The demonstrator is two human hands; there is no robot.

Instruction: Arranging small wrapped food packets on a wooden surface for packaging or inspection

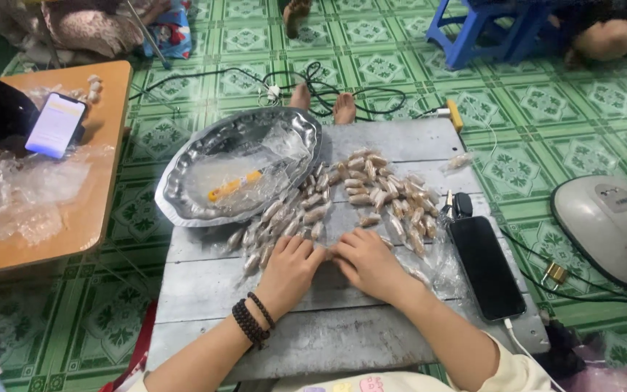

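A: Item one, fingers?

B: Left hand (289, 270) and right hand (366, 263) lie knuckles up, side by side. Their fingertips meet over one small wrapped piece (327, 254), which is mostly hidden. Fingers are curled together, but whether they are clamped on it I cannot tell. Beaded bracelets (252, 319) sit on the left wrist.

A: Item two, stock?

B: Wrapped pieces (371, 190), small, pale brown, in clear film. They are spread loosely on the grey surface (313, 334), fanning from just beyond the fingers toward the far edge.

A: Item three, vessels?

B: Metal tray (183, 185), oval, overhanging the surface's far left corner. It holds crumpled clear film and an orange stick (234, 186).

A: Item four, sundries?

B: Dark phone (486, 267) on a white cable lies near the right hand, with keys (460, 205) just beyond it.

A: Handling notes?

B: My judgement: work one piece at a time between both sets of fingertips, low over the surface. Pinch the film ends, not the soft middle. Keep the right elbow clear of the phone. Draw from the nearest pieces so the pile does not scatter.
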